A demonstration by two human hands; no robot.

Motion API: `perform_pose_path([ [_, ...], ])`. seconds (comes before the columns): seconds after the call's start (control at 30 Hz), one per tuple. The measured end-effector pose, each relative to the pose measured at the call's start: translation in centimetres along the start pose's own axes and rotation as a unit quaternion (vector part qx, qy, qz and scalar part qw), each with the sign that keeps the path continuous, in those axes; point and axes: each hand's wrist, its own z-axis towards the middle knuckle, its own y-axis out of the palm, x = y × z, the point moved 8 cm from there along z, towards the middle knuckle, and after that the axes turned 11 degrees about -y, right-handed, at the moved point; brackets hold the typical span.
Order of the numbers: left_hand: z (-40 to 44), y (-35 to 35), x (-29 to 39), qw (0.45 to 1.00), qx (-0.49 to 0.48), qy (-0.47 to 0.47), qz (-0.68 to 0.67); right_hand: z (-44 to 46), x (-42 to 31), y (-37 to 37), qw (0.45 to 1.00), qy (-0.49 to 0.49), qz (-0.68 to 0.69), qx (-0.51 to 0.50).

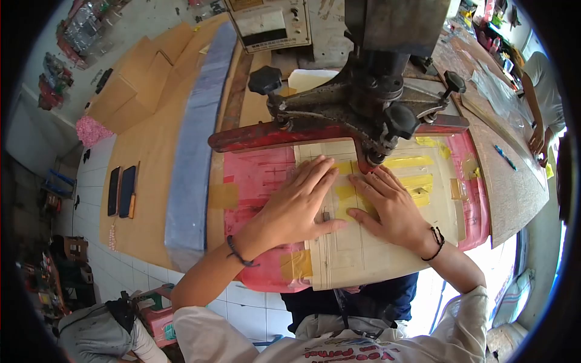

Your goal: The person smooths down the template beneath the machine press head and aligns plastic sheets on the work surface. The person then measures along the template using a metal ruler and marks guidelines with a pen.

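Note:
My left hand (301,202) lies flat with fingers spread on the left part of a pale beige board (357,257) with yellow tape strips. Beside it, my right hand (390,209) rests on the same board, fingers spread, its fingertips close to the lower arm of the black and red press head (369,115). The board lies over a red sheet (254,181), which shows at both sides. Brown tape (296,264) crosses the board's lower left edge. Neither hand holds anything.
A long blue-grey padded strip (196,151) runs along the left. Two phones (127,190) lie farther left, near cardboard (142,78). A control box (269,27) stands behind. Another person's hand (537,139) is at the far right, near a blue pen (505,156). Someone sits at lower left.

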Motion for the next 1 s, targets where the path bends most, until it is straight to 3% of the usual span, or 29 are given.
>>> perform_pose_path([
  [1.0, -0.2, 0.7, -0.2, 0.999, -0.025, -0.036, 0.019, 0.0, -0.9, 0.4, 0.998, 0.011, -0.026, -0.051],
])
